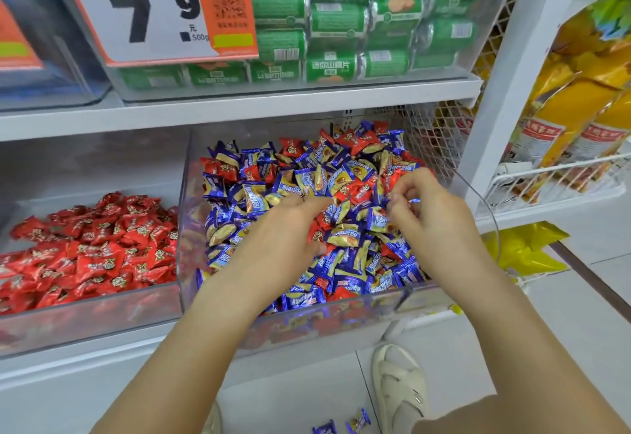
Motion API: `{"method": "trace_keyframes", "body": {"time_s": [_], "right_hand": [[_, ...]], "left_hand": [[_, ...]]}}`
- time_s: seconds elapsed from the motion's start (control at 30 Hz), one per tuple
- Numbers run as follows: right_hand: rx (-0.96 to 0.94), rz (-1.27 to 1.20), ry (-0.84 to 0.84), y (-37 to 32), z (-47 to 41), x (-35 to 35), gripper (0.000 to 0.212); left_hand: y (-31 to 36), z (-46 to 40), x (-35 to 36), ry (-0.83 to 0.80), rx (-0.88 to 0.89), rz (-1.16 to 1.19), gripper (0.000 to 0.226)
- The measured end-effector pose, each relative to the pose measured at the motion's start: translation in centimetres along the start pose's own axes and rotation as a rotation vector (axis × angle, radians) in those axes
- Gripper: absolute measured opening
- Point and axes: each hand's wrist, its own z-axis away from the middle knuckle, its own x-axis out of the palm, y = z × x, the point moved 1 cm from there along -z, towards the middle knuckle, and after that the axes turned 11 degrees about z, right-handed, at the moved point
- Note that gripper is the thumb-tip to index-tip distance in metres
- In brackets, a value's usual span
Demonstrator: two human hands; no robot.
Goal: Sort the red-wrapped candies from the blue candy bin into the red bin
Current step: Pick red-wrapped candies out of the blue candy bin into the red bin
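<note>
Reaching into the blue candy bin (191, 215), both hands work the middle of the heap. The left hand (283, 228) lies palm down on the wrappers, fingers curled into the pile near a red candy; whether it already grips one I cannot tell, since the fingertips are buried. The right hand (426, 208) hovers toward the bin's right wall with fingers curled in a pinch; something small shows at the fingertips, but it is too blurred to name.

Red-wrapped candies (355, 191) lie scattered through the blue ones, thickest along the back edge and around the middle between the two hands, with a few near the front wall. The red bin (85, 310) stands just beside the blue bin's left wall, on the same shelf, already holding a bed of red pieces.

To do this step well, I judge it best to pinch each red piece by its twisted end, lift it clear so no blue wrapper rides along, and carry it low over the shared wall. Two candies on the floor (341, 425) suggest that careless stirring near the front wall spills pieces.
</note>
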Motion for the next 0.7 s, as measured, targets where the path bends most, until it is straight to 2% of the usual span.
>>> {"method": "trace_keyframes", "body": {"time_s": [0.17,0.33,0.47,0.57,0.7], "right_hand": [[0.036,0.046,0.08,0.2,-1.1,0.5,0.025],[0.103,0.139,0.066,1.1,-2.7,0.7,0.023],[-0.037,0.155,-0.119,0.9,-2.7,1.0,0.018],[-0.084,0.303,-0.215,0.2,-2.1,2.2,0.027],[0.037,0.281,0.0,-0.2,-2.9,2.3,0.03]], "left_hand": [[-0.1,-0.8,0.1,-0.122,-0.077,-0.092,0.073],[0.0,-0.6,0.0,-0.123,-0.104,-0.096,0.048],[-0.4,0.0,-0.2,-0.131,-0.076,-0.126,0.034],[-0.6,0.2,-0.6,-0.101,-0.033,-0.157,0.032],[-0.3,0.5,-1.1,-0.045,-0.028,-0.165,0.017]]}}
